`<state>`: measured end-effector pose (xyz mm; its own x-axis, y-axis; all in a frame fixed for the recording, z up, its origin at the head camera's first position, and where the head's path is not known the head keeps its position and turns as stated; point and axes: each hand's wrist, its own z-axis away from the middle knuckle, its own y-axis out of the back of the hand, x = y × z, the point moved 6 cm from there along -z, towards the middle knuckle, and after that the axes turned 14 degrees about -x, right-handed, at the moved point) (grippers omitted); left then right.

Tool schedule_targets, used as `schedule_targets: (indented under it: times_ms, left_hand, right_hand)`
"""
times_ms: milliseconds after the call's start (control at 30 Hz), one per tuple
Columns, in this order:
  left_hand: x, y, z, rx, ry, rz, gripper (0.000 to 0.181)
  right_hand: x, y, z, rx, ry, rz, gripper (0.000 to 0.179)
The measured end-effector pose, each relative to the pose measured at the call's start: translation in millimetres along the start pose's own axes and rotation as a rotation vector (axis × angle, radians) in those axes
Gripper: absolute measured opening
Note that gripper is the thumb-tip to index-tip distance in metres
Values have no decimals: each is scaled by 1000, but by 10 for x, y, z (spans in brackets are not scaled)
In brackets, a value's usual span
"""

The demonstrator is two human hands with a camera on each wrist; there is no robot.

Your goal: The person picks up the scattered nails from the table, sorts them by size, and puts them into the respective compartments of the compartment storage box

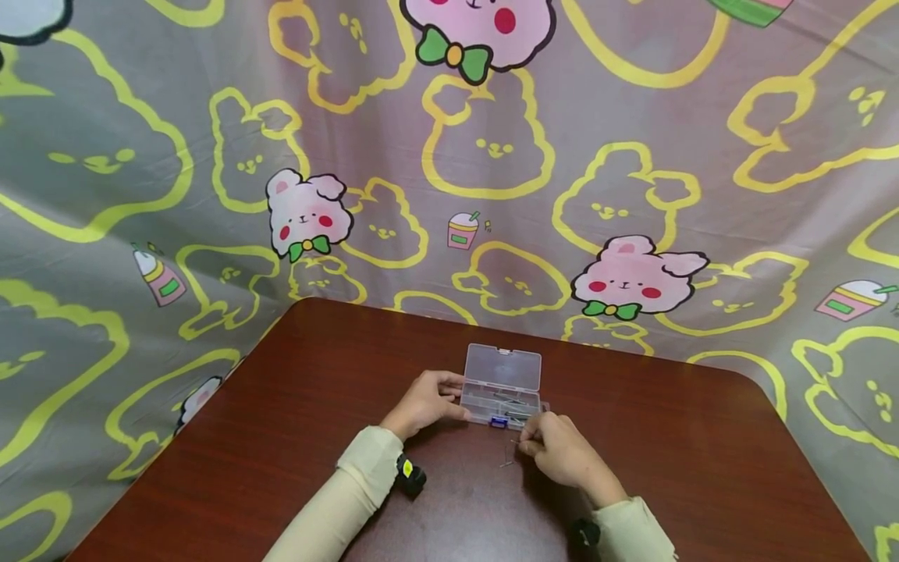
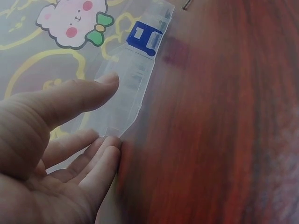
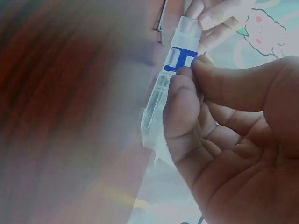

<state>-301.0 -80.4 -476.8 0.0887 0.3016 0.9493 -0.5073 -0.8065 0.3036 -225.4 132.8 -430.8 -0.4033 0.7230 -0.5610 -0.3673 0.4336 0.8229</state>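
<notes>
A clear plastic compartment box [image 1: 479,398] stands on the table with its lid [image 1: 502,367] raised at the back. Thin metal pieces like nails [image 1: 513,400] lie inside it, and a blue latch [image 2: 144,38] sits on its front. My left hand [image 1: 425,402] holds the box's left end, thumb toward the front corner. Close to the front right corner is my right hand [image 1: 558,450], thumb and forefinger tips together [image 3: 187,100]; anything between them is hidden. Beside its fingertips, in front of the box, thin nails [image 3: 161,21] lie on the table.
The dark red-brown wooden table [image 1: 337,351] has rounded far corners. A grey curtain [image 1: 393,148] with yellow outlines and rabbit faces hangs behind and to the left of it. Black wrist cameras [image 1: 410,476] are strapped at both sleeves.
</notes>
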Motion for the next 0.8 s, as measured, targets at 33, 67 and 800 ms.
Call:
schedule_targets:
  times_ms: [33, 67, 800]
  left_hand:
    - [4, 2, -1, 1, -1, 1, 62]
    - [7, 3, -3, 2, -1, 2, 62]
    - [21, 2, -10, -5, -3, 12, 61]
  right_hand:
    - [-3, 13, -4, 11, 9, -10, 24]
    - [-4, 21, -13, 15, 16, -21, 23]
    - [35, 107, -281, 98, -41, -214, 19]
